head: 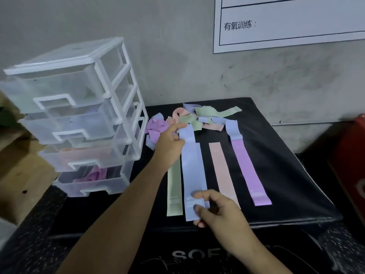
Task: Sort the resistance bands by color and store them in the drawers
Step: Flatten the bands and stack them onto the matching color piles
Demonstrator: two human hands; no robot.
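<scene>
The grey wall [177, 56] fills the back, and a white sheet [296, 20] with printed black lines and characters hangs on it at the upper right. Below it is a black padded tabletop [286, 184], with white letters on its front side.

A clear plastic drawer unit [79, 115] with a white frame stands at the left edge of the tabletop. It has four drawers and each one is pulled out a little. The third drawer holds something pink and the bottom one something purple. What is in the top two is too faint to tell.

A mixed pile of bands [197, 117] lies at the far side, just beside the unit. In front of it four bands lie flat, side by side: a green band [174, 190], a blue band [192, 171], a pink band [222, 171] and a purple band [246, 171].

The left hand [169, 145] grips the far end of the blue band with thumb and fingers. The right hand [217, 210] pinches its near end, with thumb and one finger on top and another finger under it.

A red object [353, 155] is at the right border.
</scene>
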